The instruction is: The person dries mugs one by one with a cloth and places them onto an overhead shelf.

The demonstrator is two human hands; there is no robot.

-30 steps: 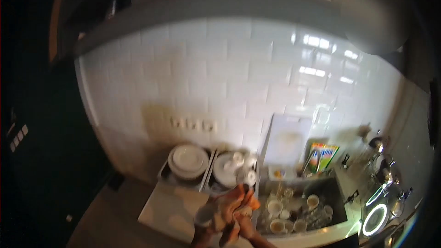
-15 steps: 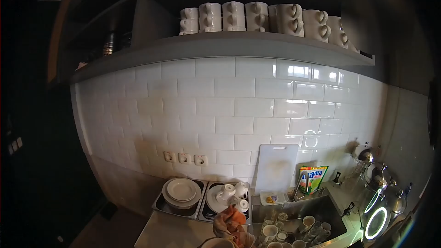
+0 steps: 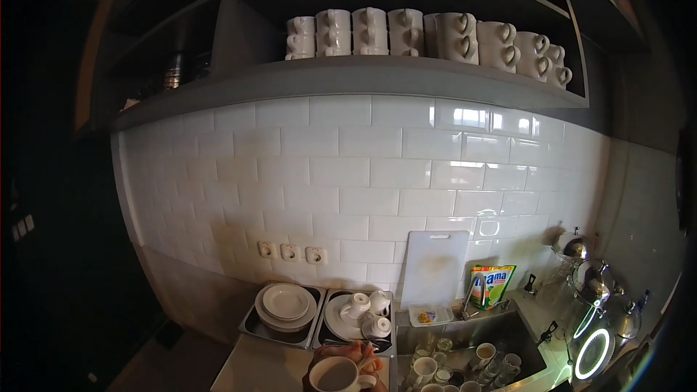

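Observation:
A white mug (image 3: 335, 375) is held at the bottom edge, its mouth facing me and its handle to the right. My left hand (image 3: 327, 353) is closed around its far side, mostly hidden by the mug. Close by on the right, my right hand (image 3: 372, 357) is bunched on an orange-pink cloth; where skin ends and cloth begins is hard to make out. Just beyond them, a metal basin (image 3: 393, 347) holds a white plate and upturned white cups (image 3: 355, 306).
Left of it, another basin (image 3: 247, 327) carries stacked white plates (image 3: 285, 301). The sink (image 3: 534, 337) at right contains several mugs and glasses. Behind it are a cutting board (image 3: 434, 268), a detergent pouch (image 3: 494, 287) and a faucet (image 3: 479, 292). Stacked mugs (image 3: 370, 33) fill the overhead shelf (image 3: 363, 76).
The mug has come up and slightly left into fuller view. The hand and cloth have dropped from over the basin's front to behind the mug. The camera view has shifted slightly.

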